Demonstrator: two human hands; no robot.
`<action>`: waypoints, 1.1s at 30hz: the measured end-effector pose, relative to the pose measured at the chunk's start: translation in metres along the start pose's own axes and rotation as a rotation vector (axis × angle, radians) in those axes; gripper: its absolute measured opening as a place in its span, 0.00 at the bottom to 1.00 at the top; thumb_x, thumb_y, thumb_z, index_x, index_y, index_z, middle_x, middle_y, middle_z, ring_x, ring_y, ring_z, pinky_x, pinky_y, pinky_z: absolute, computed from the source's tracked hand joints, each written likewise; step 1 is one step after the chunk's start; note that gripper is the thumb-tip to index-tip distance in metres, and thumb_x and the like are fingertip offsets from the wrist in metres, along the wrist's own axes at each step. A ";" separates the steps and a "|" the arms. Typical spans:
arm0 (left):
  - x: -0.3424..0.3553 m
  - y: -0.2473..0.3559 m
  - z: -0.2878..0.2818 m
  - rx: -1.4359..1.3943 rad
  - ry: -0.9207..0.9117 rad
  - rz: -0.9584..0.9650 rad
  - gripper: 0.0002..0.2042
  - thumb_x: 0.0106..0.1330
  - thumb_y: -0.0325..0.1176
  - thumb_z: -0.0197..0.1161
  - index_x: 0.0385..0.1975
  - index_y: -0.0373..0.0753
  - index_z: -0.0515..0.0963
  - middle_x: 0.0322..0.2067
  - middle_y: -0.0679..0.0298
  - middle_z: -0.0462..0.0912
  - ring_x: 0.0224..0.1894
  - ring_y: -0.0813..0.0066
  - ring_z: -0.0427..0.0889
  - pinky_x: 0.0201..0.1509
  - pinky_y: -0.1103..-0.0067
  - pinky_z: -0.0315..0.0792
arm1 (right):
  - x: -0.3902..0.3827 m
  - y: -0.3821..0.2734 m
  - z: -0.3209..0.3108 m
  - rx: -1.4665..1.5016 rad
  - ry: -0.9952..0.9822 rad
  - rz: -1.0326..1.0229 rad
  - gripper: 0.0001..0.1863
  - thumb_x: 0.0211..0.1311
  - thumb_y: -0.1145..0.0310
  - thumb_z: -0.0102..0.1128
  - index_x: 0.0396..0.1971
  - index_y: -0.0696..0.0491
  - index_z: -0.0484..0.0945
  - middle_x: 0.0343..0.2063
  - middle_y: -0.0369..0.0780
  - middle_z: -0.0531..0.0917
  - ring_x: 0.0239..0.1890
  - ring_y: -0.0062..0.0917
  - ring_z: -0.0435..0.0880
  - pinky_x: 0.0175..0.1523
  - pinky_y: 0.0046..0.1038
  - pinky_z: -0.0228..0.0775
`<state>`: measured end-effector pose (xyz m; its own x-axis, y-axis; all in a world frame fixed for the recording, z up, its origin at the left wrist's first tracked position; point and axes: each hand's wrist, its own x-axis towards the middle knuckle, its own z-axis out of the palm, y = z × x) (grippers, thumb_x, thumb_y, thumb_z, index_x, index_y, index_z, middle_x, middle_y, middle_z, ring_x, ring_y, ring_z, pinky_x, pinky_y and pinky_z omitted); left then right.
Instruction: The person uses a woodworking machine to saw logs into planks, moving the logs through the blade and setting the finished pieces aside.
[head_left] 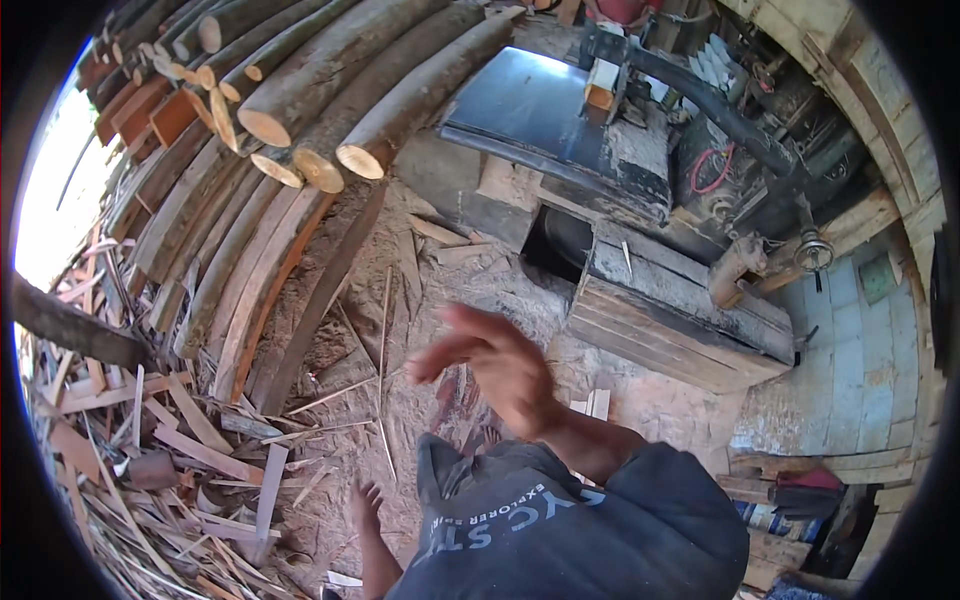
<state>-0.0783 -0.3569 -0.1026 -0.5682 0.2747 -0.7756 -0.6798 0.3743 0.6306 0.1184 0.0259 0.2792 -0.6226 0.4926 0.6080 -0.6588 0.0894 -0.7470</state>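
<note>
My right hand (490, 370) is raised in the middle of the view, fingers apart and slightly curled, holding nothing. My left hand (366, 510) hangs lower down at the left of my dark T-shirt (570, 530), over the dusty, debris-strewn floor (340, 470), with its fingers open. In front of me at the upper right stands a woodworking machine with a dark metal table (520, 100) and a wood block (600, 85) on it. A dusty wooden box-like bench (660, 320) sits at its front.
Logs (300, 90) and sawn planks (245, 290) are stacked along the left, with offcuts (190, 440) scattered below. A handwheel (814, 250) and pale boarded surface (820, 370) are at the right. Someone in red (618, 12) is partly visible behind the machine.
</note>
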 end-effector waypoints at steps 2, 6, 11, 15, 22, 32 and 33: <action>0.001 0.052 0.088 0.200 -0.167 0.044 0.23 0.69 0.49 0.48 0.59 0.43 0.62 0.43 0.59 0.80 0.38 0.70 0.80 0.42 0.76 0.72 | 0.019 -0.032 0.004 0.128 0.024 -0.435 0.43 0.61 0.37 0.44 0.66 0.53 0.51 0.47 0.48 0.77 0.46 0.36 0.78 0.50 0.44 0.71; 0.013 0.122 0.198 0.342 -0.499 0.078 0.25 0.69 0.48 0.50 0.60 0.40 0.63 0.41 0.61 0.80 0.39 0.74 0.79 0.42 0.77 0.71 | 0.061 -0.062 -0.009 0.018 0.038 -0.737 0.31 0.66 0.44 0.39 0.62 0.48 0.60 0.46 0.38 0.80 0.51 0.32 0.75 0.54 0.50 0.62; 0.129 0.163 0.231 0.686 -0.552 0.040 0.28 0.65 0.51 0.55 0.60 0.39 0.64 0.38 0.60 0.80 0.34 0.77 0.78 0.33 0.80 0.71 | 0.089 -0.043 -0.020 -0.137 0.256 -0.758 0.26 0.70 0.46 0.30 0.64 0.36 0.59 0.45 0.27 0.82 0.52 0.26 0.75 0.54 0.48 0.62; 0.202 0.221 0.254 0.856 -0.475 0.115 0.27 0.64 0.50 0.56 0.56 0.36 0.68 0.31 0.63 0.81 0.25 0.78 0.77 0.25 0.82 0.68 | 0.118 0.001 -0.096 -0.358 0.208 -0.683 0.36 0.65 0.39 0.36 0.65 0.48 0.55 0.44 0.41 0.81 0.45 0.34 0.79 0.48 0.43 0.70; 0.281 0.316 0.404 0.964 -0.708 0.320 0.27 0.65 0.46 0.57 0.54 0.30 0.68 0.33 0.57 0.81 0.31 0.74 0.79 0.34 0.78 0.74 | 0.024 0.177 -0.216 -0.799 0.792 0.524 0.32 0.66 0.52 0.51 0.59 0.63 0.63 0.46 0.48 0.80 0.46 0.29 0.81 0.49 0.25 0.72; 0.216 0.322 0.704 1.037 -0.971 0.254 0.31 0.64 0.55 0.54 0.59 0.38 0.66 0.38 0.60 0.81 0.35 0.74 0.79 0.34 0.78 0.72 | -0.102 0.254 -0.391 -0.244 1.308 0.882 0.26 0.65 0.53 0.52 0.57 0.55 0.68 0.42 0.39 0.80 0.39 0.24 0.82 0.38 0.23 0.73; 0.209 0.320 0.733 0.949 -0.996 0.284 0.33 0.63 0.58 0.53 0.59 0.38 0.65 0.40 0.58 0.81 0.36 0.72 0.79 0.36 0.76 0.72 | -0.102 0.250 -0.421 -0.356 1.258 0.951 0.29 0.65 0.48 0.50 0.58 0.54 0.66 0.42 0.39 0.80 0.37 0.24 0.81 0.37 0.23 0.73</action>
<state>-0.0747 0.4694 -0.0823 0.2024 0.7956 -0.5710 0.1962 0.5383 0.8196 0.1952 0.3624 -0.0832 0.1132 0.8293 -0.5472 -0.0187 -0.5488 -0.8357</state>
